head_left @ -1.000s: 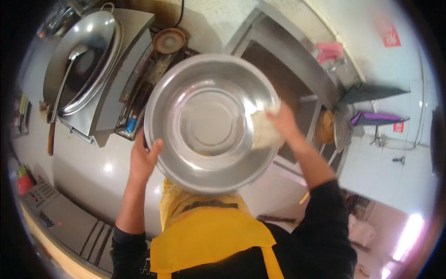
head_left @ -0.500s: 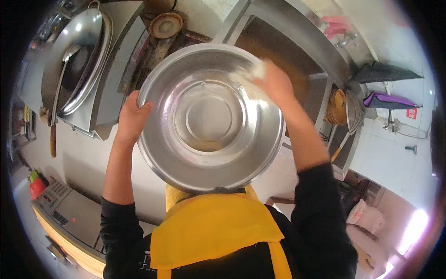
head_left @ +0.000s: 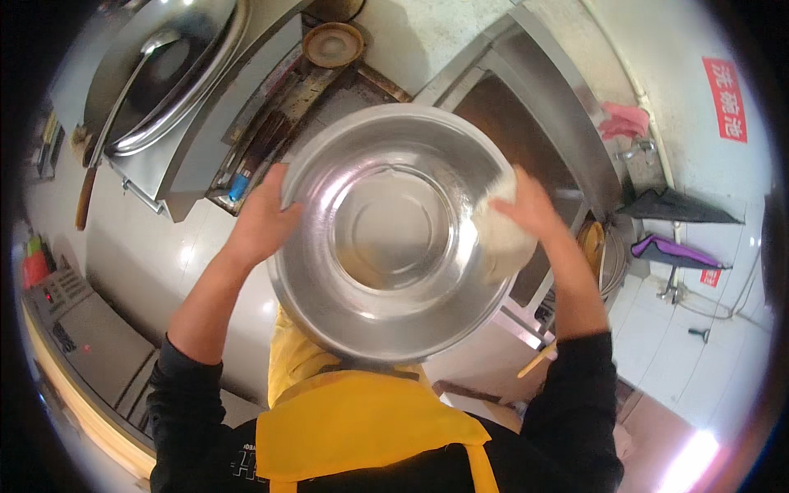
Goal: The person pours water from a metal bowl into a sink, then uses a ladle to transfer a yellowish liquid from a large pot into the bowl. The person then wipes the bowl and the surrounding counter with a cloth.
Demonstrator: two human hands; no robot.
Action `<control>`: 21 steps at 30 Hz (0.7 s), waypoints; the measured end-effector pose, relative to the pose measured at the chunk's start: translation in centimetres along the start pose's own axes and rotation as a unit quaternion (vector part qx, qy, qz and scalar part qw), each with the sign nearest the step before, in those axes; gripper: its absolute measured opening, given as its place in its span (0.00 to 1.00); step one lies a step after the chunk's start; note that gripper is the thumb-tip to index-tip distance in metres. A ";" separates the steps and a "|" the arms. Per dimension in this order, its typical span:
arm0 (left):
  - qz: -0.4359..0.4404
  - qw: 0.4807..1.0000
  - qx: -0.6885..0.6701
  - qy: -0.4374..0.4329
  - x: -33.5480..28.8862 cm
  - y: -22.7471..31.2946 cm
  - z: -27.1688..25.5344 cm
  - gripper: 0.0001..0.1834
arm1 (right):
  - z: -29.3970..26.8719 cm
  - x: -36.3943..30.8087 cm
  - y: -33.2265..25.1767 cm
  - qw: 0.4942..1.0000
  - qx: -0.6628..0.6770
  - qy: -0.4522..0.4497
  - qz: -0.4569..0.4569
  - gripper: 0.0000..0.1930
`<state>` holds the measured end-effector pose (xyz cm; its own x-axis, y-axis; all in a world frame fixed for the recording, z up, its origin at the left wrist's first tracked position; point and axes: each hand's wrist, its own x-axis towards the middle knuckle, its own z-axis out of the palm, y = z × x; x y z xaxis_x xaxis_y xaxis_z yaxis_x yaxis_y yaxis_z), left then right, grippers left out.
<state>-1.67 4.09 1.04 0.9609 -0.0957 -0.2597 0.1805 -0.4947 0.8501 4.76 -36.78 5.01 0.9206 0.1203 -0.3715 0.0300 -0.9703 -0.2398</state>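
Observation:
A wide stainless steel basin (head_left: 394,324) is held up in front of my body, its hollow facing me. My left hand (head_left: 267,218) is closed on its left rim, thumb on the inner side. At the right rim my right hand (head_left: 530,205) presses a pale beige cloth (head_left: 501,246) against the metal, fingers over the edge. The cloth hangs down the inner right wall and is slightly blurred. Light glints off the basin's inside, around the ringed bottom.
A wok (head_left: 177,74) with a long-handled ladle (head_left: 119,115) stands at the upper left. Behind the basin on the right is a steel sink (head_left: 501,115). A round brown lid (head_left: 333,45) lies at the back. Strainers (head_left: 612,259) are at the right, and a grey appliance (head_left: 99,345) at lower left.
The basin has shifted slightly right and down in view. My right hand with the cloth has moved down along the right rim, and more of the cloth shows. My left hand keeps its hold.

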 end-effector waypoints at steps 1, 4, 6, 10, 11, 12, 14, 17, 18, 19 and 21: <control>0.010 1.000 -0.004 -0.001 0.0 0.1 0.3 0.26 | -0.3 3.6 -1.1 0.995 -0.070 -0.006 -0.067 0.35; -0.009 1.000 0.016 0.004 -0.2 -0.3 0.8 0.26 | -0.3 10.4 -13.6 0.940 -0.122 -0.045 -0.316 0.21; -0.055 0.998 0.018 -0.008 -0.2 -0.1 0.8 0.27 | 3.5 10.9 -21.2 0.888 -0.116 -0.099 -0.435 0.19; -0.018 0.999 -0.025 0.042 -1.7 -1.5 0.0 0.25 | 5.0 10.5 -25.0 0.847 -0.131 -0.032 -0.514 0.19; -0.030 0.997 -0.028 0.060 -2.0 -1.4 -0.2 0.24 | 4.3 10.8 -23.3 0.861 -0.100 -0.003 -0.498 0.20; -0.042 0.996 -0.035 0.073 -2.5 -1.4 -0.2 0.24 | 3.0 10.7 -20.5 0.927 -0.086 0.004 -0.366 0.21; -0.040 0.988 -0.106 0.107 -3.5 -2.0 -0.1 0.24 | 0.0 8.6 -13.5 0.990 -0.078 0.029 -0.110 0.25; -0.091 0.982 -0.099 0.132 -4.4 -1.7 0.1 0.23 | 3.6 -1.1 -4.1 0.986 0.031 0.099 0.127 0.29; -0.072 0.979 -0.115 0.150 -4.7 -2.1 0.5 0.23 | 6.7 -5.0 -1.3 0.975 0.044 0.115 0.184 0.31; -0.068 0.973 -0.142 0.166 -5.0 -2.7 1.0 0.23 | 8.7 -8.4 -1.2 0.959 0.136 0.155 0.192 0.32; -0.068 0.962 -0.193 0.179 -5.7 -3.6 2.4 0.23 | 9.6 -12.5 -2.9 0.924 0.233 0.159 0.257 0.31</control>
<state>-8.31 4.39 -1.67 0.9216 0.2840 -0.2646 0.3073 -0.1174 0.9443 -10.62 -33.42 1.74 0.8363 -0.4719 -0.2792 -0.5466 -0.6774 -0.4923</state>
